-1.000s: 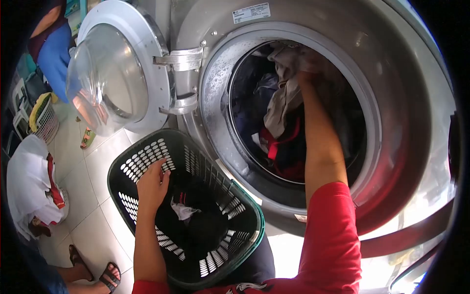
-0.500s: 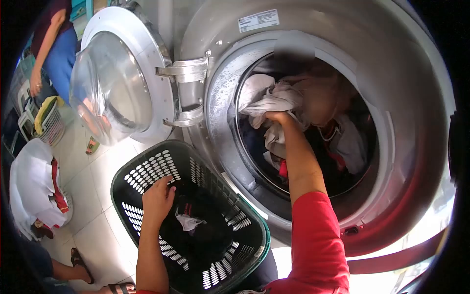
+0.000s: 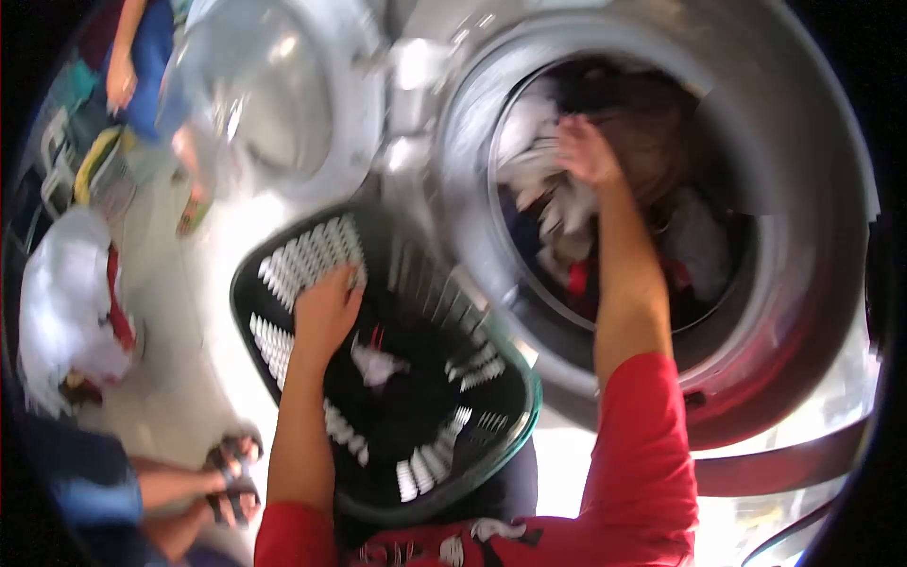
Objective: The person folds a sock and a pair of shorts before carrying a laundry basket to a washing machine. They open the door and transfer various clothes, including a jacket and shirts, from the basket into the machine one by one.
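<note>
Inside the washer drum [image 3: 529, 283], my right hand [image 3: 588, 153] is open, its fingers apart over a heap of laundry. Pale beige and white clothes [image 3: 564, 213] lie just beside and below it. Darker garments and a grey one [image 3: 697, 241] fill the right part of the drum. My left hand [image 3: 327, 304] is over the far left part of a dark green laundry basket [image 3: 529, 387], fingers bent and thumb apart, with nothing visible in it. A small whitish cloth [image 3: 376, 365] lies in the basket among dark material that I cannot make out.
The round glass washer door [image 3: 269, 94] stands swung out to the left. A white bundle of laundry [image 3: 71, 293] is on the tiled floor at the left. Another person's hand [image 3: 121, 83] shows at upper left, and someone's sandaled feet [image 3: 231, 477] at lower left.
My right hand has let go of the pale cloth and risen slightly above it, fingers opening. The view has shifted, and my left hand still hovers over the basket.
</note>
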### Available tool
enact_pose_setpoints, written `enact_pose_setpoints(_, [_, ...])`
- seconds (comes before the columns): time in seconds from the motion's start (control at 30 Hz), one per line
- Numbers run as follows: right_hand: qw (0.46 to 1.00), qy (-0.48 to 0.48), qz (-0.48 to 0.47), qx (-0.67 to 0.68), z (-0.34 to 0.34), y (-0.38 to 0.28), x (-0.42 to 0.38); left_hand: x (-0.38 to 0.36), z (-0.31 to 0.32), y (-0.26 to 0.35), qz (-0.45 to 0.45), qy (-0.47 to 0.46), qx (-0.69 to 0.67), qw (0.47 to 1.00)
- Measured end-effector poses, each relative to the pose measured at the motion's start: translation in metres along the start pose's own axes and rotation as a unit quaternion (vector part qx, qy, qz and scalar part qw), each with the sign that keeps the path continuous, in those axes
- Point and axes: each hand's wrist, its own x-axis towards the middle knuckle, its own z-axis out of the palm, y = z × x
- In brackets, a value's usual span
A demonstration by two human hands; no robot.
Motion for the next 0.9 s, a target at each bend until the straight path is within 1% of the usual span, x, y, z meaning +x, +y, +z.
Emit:
enact_pose_setpoints(0.03, [0.997, 0.062, 0.001, -0.039, -0.018, 0.031, 0.009, -0.001, -0.004, 0.003, -0.014, -0.015, -0.003, 1.0])
enact_pose_setpoints(0.07, [0.982, 0.0, -0.086, -0.165, -0.08, 0.067, 0.06, -0.003, -0.003, 0.003, -0.015, 0.005, -0.011, 1.0])
enact_pose_setpoints(0.1, [0.957, 0.055, -0.052, -0.281, -0.06, 0.071, 0.051, -0.003, -0.001, -0.001, -0.006, 0.008, 0.003, 1.0])
enact_pose_setpoints(0.13, [0.939, 0.078, -0.085, -0.324, -0.03, 0.07, 0.038, -0.001, -0.001, -0.002, -0.015, 0.007, 0.0, 1.0])
enact_pose_setpoints(0.17, [0.917, 0.133, -0.104, -0.362, 0.011, 0.069, 0.008, -0.002, -0.001, -0.002, -0.019, 0.003, -0.007, 1.0])
enact_pose_setpoints(0.2, [0.825, 0.123, -0.229, -0.502, 0.004, 0.077, 0.035, -0.002, 0.0, -0.004, -0.035, -0.003, 0.001, 0.999])
enact_pose_setpoints(0.23, [0.784, 0.154, -0.319, -0.509, 0.026, 0.083, 0.028, -0.002, 0.001, -0.005, -0.02, 0.016, -0.003, 1.0])
enact_pose_setpoints(0.27, [0.732, 0.177, -0.346, -0.559, 0.081, 0.067, -0.024, -0.003, 0.002, -0.004, -0.002, 0.035, -0.01, 0.999])
enact_pose_setpoints(0.3, [0.793, 0.099, -0.34, -0.495, 0.106, 0.068, -0.044, -0.002, 0.001, -0.004, -0.006, 0.031, -0.011, 0.999])
enact_pose_setpoints(0.33, [0.843, 0.021, -0.33, -0.424, 0.123, 0.073, -0.059, -0.002, -0.001, -0.003, -0.014, 0.051, -0.018, 0.998])
enact_pose_setpoints(0.37, [0.866, -0.073, -0.29, -0.4, 0.143, 0.08, -0.077, -0.002, -0.004, -0.003, -0.021, 0.072, -0.023, 0.997])
enact_pose_setpoints(0.4, [0.879, -0.167, -0.248, -0.371, 0.161, 0.088, -0.094, -0.002, -0.008, -0.004, -0.023, 0.071, -0.022, 0.997])
enact_pose_setpoints(0.43, [0.875, -0.236, -0.22, -0.36, 0.174, 0.102, -0.108, -0.002, -0.012, -0.005, -0.038, 0.107, -0.044, 0.993])
enact_pose_setpoints(0.47, [0.866, -0.304, -0.191, -0.348, 0.185, 0.12, -0.118, 0.0, -0.015, -0.007, -0.053, 0.144, -0.066, 0.986])
enact_pose_setpoints(0.5, [0.844, -0.358, -0.16, -0.367, 0.192, 0.139, -0.125, 0.001, -0.016, -0.01, -0.074, 0.177, -0.068, 0.979])
enact_pose_setpoints(0.53, [0.817, -0.409, -0.128, -0.385, 0.196, 0.161, -0.131, 0.002, -0.021, -0.011, -0.071, 0.181, -0.066, 0.979])
enact_pose_setpoints(0.57, [0.767, -0.447, -0.092, -0.451, 0.199, 0.183, -0.137, 0.002, -0.027, -0.012, -0.123, 0.2, -0.076, 0.969])
enact_pose_setpoints(0.6, [0.681, -0.476, -0.096, -0.548, 0.196, 0.216, -0.133, 0.003, -0.033, -0.014, -0.171, 0.221, -0.087, 0.956])
enact_pose_setpoints(0.63, [0.632, -0.474, -0.053, -0.611, 0.194, 0.241, -0.133, 0.002, -0.037, -0.016, -0.181, 0.246, -0.088, 0.948])
enact_pose_setpoints(0.67, [0.58, -0.466, -0.008, -0.669, 0.192, 0.261, -0.134, 0.003, -0.039, -0.021, -0.176, 0.251, -0.087, 0.948])
enact_pose_setpoints(0.73, [0.532, -0.415, 0.058, -0.735, 0.196, 0.29, -0.128, 0.002, -0.038, -0.03, -0.189, 0.324, -0.121, 0.919])
enact_pose_setpoints(0.77, [0.532, -0.416, 0.054, -0.735, 0.192, 0.307, -0.122, 0.001, -0.041, -0.029, -0.193, 0.33, -0.122, 0.916])
enact_pose_setpoints(0.83, [0.595, -0.36, 0.027, -0.718, 0.19, 0.331, -0.115, 0.001, -0.04, -0.031, -0.2, 0.326, -0.114, 0.917])
enact_pose_setpoints(0.87, [0.596, -0.363, 0.025, -0.716, 0.192, 0.338, -0.115, 0.0, -0.038, -0.031, -0.208, 0.316, -0.11, 0.919])
enact_pose_setpoints(0.9, [0.57, -0.343, 0.015, -0.747, 0.197, 0.342, -0.122, 0.001, -0.038, -0.028, -0.201, 0.315, -0.1, 0.922])
